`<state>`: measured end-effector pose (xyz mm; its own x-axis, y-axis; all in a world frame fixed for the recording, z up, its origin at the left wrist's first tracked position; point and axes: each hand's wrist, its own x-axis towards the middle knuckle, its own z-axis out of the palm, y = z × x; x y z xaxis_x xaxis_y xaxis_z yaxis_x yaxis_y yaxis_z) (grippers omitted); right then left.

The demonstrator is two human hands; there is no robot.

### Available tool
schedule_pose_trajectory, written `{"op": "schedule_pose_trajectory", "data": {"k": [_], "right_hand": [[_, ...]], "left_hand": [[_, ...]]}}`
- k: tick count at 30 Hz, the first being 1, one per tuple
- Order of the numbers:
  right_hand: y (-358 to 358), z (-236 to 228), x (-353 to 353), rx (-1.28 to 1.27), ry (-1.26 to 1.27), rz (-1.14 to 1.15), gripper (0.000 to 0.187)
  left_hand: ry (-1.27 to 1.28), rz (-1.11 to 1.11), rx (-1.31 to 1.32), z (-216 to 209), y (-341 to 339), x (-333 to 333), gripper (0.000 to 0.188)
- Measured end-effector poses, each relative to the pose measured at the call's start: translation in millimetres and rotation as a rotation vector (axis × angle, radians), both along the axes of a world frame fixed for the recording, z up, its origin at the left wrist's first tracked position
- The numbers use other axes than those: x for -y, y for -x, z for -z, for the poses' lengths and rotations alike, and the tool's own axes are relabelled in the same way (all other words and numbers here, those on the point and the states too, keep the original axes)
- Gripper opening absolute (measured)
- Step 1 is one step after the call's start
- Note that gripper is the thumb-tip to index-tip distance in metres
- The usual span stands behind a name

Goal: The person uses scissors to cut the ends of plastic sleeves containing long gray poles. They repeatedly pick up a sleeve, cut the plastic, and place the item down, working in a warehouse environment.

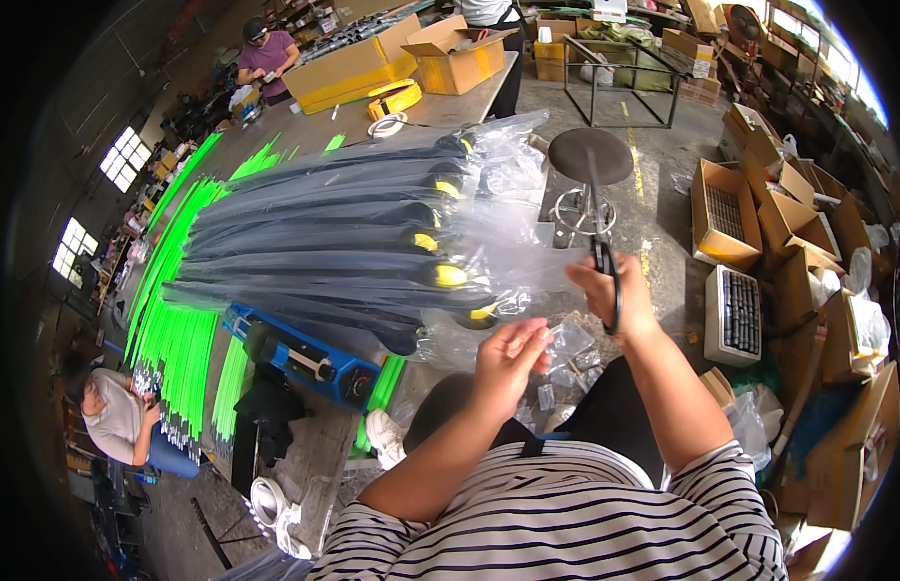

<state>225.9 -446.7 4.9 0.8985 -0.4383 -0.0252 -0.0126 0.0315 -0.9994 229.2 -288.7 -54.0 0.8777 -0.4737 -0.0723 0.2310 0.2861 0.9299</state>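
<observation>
My right hand grips a pair of scissors by the dark handles, with the blades pointing away from me over the floor. Closer to my lap, my left hand has its fingers curled and the thumb against them. Clear plastic shows just beside its fingertips, but whether it is pinched there is unclear. On the table ahead and to the left lie several long dark items with yellow patches near their ends, sleeved in clear plastic bags. Their open-looking bag ends hang toward my hands.
Bright green rods cover the table's left part beside a blue bag sealer. A round stool stands ahead. Boxes and a white foam tray line the right. Plastic scraps lie below my hands. Other people work at the far left.
</observation>
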Motion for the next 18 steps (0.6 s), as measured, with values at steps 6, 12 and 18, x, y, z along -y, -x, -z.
{"op": "schedule_pose_trajectory", "data": {"k": [6, 12, 18], "right_hand": [[47, 34, 68, 0.025, -0.178, 0.173, 0.018], [78, 50, 76, 0.033, -0.130, 0.361, 0.041], [136, 111, 23, -0.171, 0.063, -0.076, 0.046]], "left_hand": [[0.356, 0.031, -0.398, 8, -12, 32, 0.047], [0.451, -0.010, -0.512, 23, -37, 69, 0.022], [0.344, -0.017, -0.436, 28, -35, 71, 0.009]]}}
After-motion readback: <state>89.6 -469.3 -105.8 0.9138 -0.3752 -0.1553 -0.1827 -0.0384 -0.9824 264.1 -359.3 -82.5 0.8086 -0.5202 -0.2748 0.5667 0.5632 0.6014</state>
